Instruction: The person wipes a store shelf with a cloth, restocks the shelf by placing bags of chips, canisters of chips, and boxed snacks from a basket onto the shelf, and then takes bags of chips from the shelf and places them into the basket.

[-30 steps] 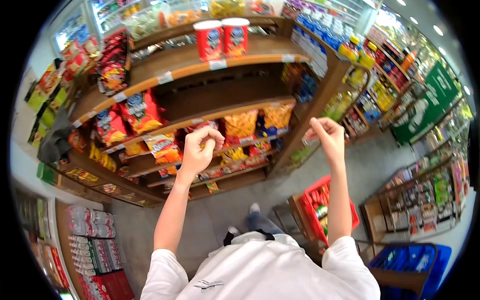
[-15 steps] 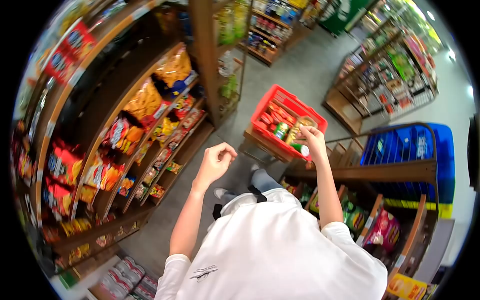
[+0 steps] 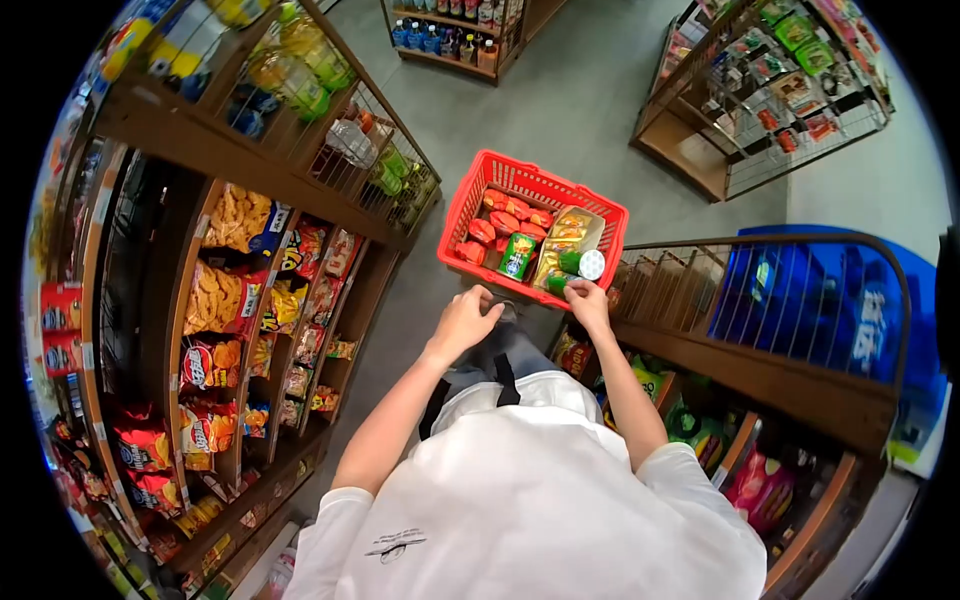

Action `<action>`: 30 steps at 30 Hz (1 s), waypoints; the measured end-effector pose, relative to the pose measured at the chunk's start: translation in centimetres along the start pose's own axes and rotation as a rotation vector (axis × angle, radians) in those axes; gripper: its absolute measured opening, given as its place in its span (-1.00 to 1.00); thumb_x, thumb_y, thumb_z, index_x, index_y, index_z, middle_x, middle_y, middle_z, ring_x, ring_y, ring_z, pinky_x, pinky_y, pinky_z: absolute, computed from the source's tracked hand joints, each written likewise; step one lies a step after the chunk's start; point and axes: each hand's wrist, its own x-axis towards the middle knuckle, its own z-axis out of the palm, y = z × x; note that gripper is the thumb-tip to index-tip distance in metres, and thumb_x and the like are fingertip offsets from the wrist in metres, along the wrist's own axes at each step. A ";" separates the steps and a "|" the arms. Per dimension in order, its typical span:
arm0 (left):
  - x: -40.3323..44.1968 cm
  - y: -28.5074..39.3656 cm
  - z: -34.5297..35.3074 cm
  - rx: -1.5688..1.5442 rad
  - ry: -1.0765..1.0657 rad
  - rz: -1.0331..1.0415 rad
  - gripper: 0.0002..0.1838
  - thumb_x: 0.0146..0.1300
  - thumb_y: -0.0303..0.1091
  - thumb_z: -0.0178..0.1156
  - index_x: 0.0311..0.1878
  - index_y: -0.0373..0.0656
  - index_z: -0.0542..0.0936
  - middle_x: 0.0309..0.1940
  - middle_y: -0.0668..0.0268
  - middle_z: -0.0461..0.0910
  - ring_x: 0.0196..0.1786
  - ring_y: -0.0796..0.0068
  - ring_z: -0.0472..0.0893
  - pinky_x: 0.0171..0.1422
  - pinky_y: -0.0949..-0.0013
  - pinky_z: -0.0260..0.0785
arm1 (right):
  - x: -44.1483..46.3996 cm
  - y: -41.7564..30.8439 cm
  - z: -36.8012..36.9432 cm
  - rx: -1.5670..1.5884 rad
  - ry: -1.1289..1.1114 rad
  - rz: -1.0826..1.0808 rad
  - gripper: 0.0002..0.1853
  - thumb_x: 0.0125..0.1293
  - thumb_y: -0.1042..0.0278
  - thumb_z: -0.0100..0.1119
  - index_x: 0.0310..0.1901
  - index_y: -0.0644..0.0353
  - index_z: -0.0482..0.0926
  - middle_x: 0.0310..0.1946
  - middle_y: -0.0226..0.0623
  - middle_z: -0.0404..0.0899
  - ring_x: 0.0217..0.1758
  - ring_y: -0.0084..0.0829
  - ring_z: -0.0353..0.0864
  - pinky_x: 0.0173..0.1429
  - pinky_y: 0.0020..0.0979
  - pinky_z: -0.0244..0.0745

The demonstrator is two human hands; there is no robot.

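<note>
A red shopping basket (image 3: 470, 185) sits low in front of me. Inside it are several red packs (image 3: 503, 222), a green can (image 3: 517, 256), an open tray of yellow-wrapped snacks (image 3: 566, 235) and a green tube with a white perforated end (image 3: 582, 264). My right hand (image 3: 588, 302) is at the basket's near right corner, fingertips pinched together beside a green item; what they grip is partly hidden. My left hand (image 3: 466, 322) hovers just short of the near rim, loosely curled, thumb apart from the fingers, holding nothing.
A snack shelf (image 3: 225, 350) with bagged chips runs along my left, with a bottle rack (image 3: 300, 75) at its end. Beside me on the right stands a wooden shelf (image 3: 760, 350) with blue packs behind wire. A wire display rack (image 3: 770, 110) stands at the far right.
My right hand has come down from over the snack tray to the basket's near right corner. My left hand has moved right, closer to the rim, its thumb now apart. The view has turned.
</note>
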 end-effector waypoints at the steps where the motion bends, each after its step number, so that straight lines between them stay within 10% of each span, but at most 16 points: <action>1: 1.1 0.6 0.6 0.114 0.080 -0.023 -0.67 0.15 -0.19 0.28 -0.22 -0.30 0.53 -0.27 0.03 0.63 -0.13 0.04 0.60 -0.04 0.06 0.45 | 0.6 -0.9 0.5 0.015 -0.021 -0.040 -0.74 0.20 0.33 0.26 -0.13 0.32 0.64 -0.33 -0.19 0.70 -0.27 -0.47 0.67 -0.11 -0.41 0.55; 8: 9.8 0.0 6.2 0.538 0.075 0.103 -0.59 0.07 -0.13 0.34 -0.24 -0.30 0.50 -0.28 0.08 0.58 -0.06 0.12 0.54 -0.01 0.14 0.39 | 7.8 -1.1 6.0 -0.067 -0.146 -0.183 -0.68 0.18 0.53 0.03 -0.01 0.29 0.58 -0.20 0.00 0.66 -0.10 -0.09 0.65 0.02 -0.24 0.54; 18: 15.8 -5.2 13.5 0.528 -0.250 -0.327 -0.10 -0.01 0.07 0.41 0.17 -0.48 0.29 -0.06 0.04 0.57 0.14 0.11 0.44 0.21 0.10 0.27 | 7.8 1.6 5.8 -0.093 -0.489 0.017 -0.62 0.14 0.60 -0.03 0.03 0.34 0.53 -0.21 -0.07 0.65 -0.16 -0.32 0.64 -0.01 -0.40 0.51; 30: 17.6 -5.0 10.5 0.291 -0.331 -0.448 -0.24 -0.25 0.08 0.48 -0.10 -0.40 0.60 0.05 -0.14 0.50 0.23 0.08 0.40 0.28 0.13 0.33 | 6.9 -1.3 3.3 -0.124 -0.454 -0.063 -0.73 0.28 0.55 0.00 -0.01 0.32 0.55 -0.25 -0.13 0.65 -0.17 -0.35 0.63 -0.05 -0.38 0.51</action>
